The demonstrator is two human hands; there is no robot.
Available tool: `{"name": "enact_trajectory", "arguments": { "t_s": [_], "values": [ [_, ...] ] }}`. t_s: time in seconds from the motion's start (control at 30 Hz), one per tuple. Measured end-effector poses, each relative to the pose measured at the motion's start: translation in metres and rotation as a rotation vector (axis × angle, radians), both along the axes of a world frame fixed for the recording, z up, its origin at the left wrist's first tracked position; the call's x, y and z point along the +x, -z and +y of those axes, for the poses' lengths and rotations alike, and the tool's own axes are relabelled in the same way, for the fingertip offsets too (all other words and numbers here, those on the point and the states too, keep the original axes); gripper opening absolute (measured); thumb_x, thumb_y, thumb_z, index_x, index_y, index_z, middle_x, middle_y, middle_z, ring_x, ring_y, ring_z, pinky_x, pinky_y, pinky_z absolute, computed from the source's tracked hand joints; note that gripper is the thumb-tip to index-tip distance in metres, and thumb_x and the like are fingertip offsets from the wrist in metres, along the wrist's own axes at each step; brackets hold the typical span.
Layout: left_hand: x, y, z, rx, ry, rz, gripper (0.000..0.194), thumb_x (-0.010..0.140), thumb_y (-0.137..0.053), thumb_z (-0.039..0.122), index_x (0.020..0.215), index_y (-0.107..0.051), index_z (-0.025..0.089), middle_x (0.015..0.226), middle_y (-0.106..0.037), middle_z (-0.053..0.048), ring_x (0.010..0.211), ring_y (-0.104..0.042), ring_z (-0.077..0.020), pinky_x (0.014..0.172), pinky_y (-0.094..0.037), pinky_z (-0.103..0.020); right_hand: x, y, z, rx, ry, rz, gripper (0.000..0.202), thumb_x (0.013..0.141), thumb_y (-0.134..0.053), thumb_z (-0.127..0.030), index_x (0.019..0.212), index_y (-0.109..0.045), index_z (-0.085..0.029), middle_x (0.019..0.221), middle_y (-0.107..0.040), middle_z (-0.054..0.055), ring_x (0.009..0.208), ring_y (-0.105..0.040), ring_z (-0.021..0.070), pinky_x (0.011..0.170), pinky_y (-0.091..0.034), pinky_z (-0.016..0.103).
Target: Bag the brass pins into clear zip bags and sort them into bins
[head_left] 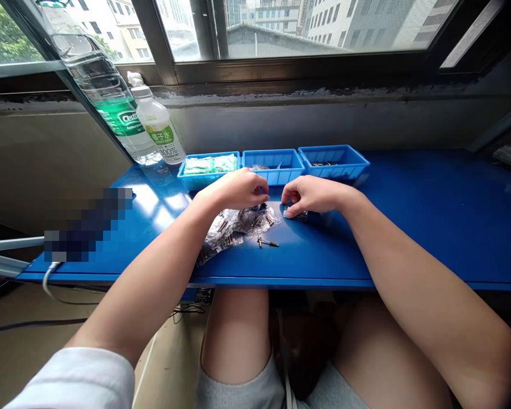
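My left hand (243,188) hovers over a heap of small clear plastic packets (230,227) with metal pieces inside, its fingers curled and pressed together; what they hold, if anything, is too small to make out. To its right, my right hand (309,196) has thumb and fingertips at a small clear packet (297,215) on the blue table. Two loose brass-coloured screws or pins (267,242) lie in front of the heap, toward the table's front edge.
Behind the hands stand three blue bins: the left (208,179) with green-white packets, the middle (276,176) with clear packets, the right (338,169) with dark metal pieces. Two bottles, large (121,116) and small (160,128), stand back left. A blurred dark object (87,227) lies left.
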State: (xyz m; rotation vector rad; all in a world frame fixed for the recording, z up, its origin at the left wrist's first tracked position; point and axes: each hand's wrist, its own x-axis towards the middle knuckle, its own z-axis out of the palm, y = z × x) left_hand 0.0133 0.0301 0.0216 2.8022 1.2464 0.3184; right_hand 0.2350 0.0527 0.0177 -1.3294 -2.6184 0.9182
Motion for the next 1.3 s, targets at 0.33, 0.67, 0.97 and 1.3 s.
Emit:
{"name": "enact_trajectory", "arguments": {
  "t_s": [0.33,0.67,0.97,1.3],
  "values": [
    [0.001,-0.005,-0.004,-0.026,-0.047,0.033,0.025,0.086,-0.055,0.033,0.099,-0.072,0.020,0.072,-0.069,-0.003,0.061,-0.056,-0.0134,0.056,-0.035,-0.024,-0.003,-0.001,-0.002,0.022,0.006,0.002,0.024,0.072,-0.072,-0.036,0.090,-0.070,-0.020,0.081,-0.069,0.003,0.070,-0.063,0.0184,0.056,-0.048,0.028],
    [0.003,-0.005,-0.006,-0.091,-0.083,-0.145,0.037,0.093,-0.044,0.043,0.116,-0.060,0.018,0.102,-0.070,-0.007,0.079,-0.061,-0.0162,0.064,-0.040,-0.025,-0.008,0.000,-0.009,0.259,0.051,0.454,0.013,0.076,-0.069,-0.027,0.082,-0.071,-0.016,0.075,-0.069,0.004,0.067,-0.062,0.0167,0.060,-0.049,0.028],
    [0.005,-0.003,-0.004,-0.150,-0.011,-0.229,0.040,0.090,-0.050,0.051,0.108,-0.062,0.018,0.096,-0.069,-0.005,0.077,-0.061,-0.0153,0.066,-0.041,-0.026,-0.015,0.002,-0.007,0.293,0.166,0.826,0.020,0.071,-0.077,-0.033,0.076,-0.070,-0.015,0.073,-0.069,0.004,0.065,-0.063,0.0167,0.058,-0.052,0.029],
    [0.010,0.001,-0.006,-0.127,-0.064,-0.321,0.022,0.089,-0.053,0.039,0.091,-0.057,0.018,0.082,-0.066,-0.002,0.068,-0.057,-0.0130,0.059,-0.038,-0.024,-0.021,0.009,-0.008,0.237,0.133,0.922,0.025,0.071,-0.078,-0.038,0.079,-0.072,-0.016,0.078,-0.072,0.005,0.068,-0.067,0.0182,0.063,-0.057,0.031]
  ]
}}
